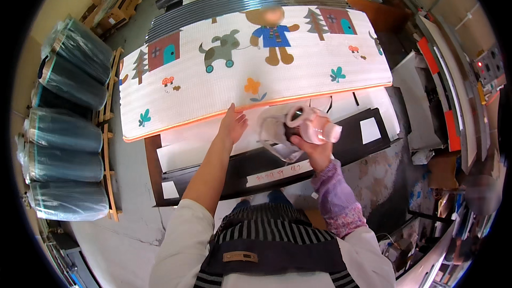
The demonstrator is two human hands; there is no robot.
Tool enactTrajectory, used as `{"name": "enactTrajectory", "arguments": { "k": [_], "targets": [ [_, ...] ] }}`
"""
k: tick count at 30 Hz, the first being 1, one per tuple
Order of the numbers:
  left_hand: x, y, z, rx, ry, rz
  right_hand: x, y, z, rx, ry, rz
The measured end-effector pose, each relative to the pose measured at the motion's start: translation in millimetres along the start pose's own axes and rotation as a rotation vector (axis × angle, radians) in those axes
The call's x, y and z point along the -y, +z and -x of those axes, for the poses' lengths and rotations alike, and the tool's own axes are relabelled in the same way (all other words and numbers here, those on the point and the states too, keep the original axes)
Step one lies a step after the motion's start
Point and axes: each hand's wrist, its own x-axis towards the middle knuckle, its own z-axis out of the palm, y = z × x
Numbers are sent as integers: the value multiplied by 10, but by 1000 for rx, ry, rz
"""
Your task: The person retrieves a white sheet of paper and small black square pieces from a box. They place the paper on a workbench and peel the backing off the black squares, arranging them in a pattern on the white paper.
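A white padded mat (197,90) printed with a bear, a dog on wheels, houses and trees lies across the bench, its front edge orange. My left hand (233,125) is at that edge, fingers apart, fingertips at or just touching it, with nothing visible in them. Just in front of the mat, my right hand (316,150) grips a translucent pinkish plastic jug (277,133) near its neck. The jug is tilted, its pale cap end toward the right, and it is slightly blurred. Part of my right fingers is hidden behind it.
Beneath the mat are white sheets (184,154) and a black board (229,175). Dark corrugated sheeting (208,6) lies behind it. Plastic-wrapped rolls (66,130) stand left beside a wooden pallet (109,149). Leaning panels (432,69) and a control box (488,66) are on the right.
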Motion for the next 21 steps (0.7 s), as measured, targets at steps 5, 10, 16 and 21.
{"name": "enactTrajectory", "arguments": {
  "k": [5,10,16,21],
  "targets": [
    [-14,-440,-254,205,39,-147,-255,371,-380,182,52,58],
    [139,-285,207,119,109,-324,-484,429,-601,173,16,368],
    [379,-420,814,27,494,-682,-480,341,-347,103,-107,679],
    [638,-1011,1518,7,654,-1032,-435,-358,826,-49,45,594]
  ]
}}
